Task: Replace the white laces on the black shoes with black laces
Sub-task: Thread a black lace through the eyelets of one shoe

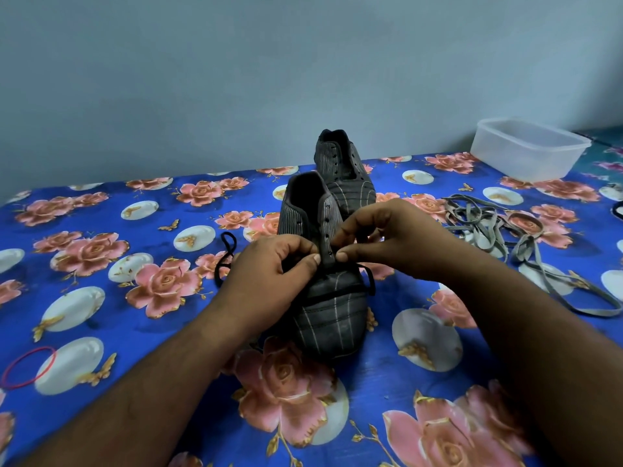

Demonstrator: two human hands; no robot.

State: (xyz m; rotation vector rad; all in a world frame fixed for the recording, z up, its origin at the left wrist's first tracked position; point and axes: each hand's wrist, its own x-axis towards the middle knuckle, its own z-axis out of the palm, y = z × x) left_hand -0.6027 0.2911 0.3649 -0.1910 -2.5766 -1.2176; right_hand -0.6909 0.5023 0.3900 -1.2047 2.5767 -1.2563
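Two dark striped shoes stand on the floral cloth. The near shoe points toward me, and a black lace crosses its lowest eyelets. My left hand grips the left eyelet flap, thumb pressed beside the eyelets. My right hand pinches the flap or lace from the right, its fingers curled. A loose end of the black lace loops on the cloth to the left. The far shoe stands behind with bare eyelets. The removed pale laces lie in a tangle on the right.
A clear plastic container sits at the back right near the wall. A red rubber band lies at the front left. Another dark band or lace shows at the right edge. The blue floral cloth covers the table.
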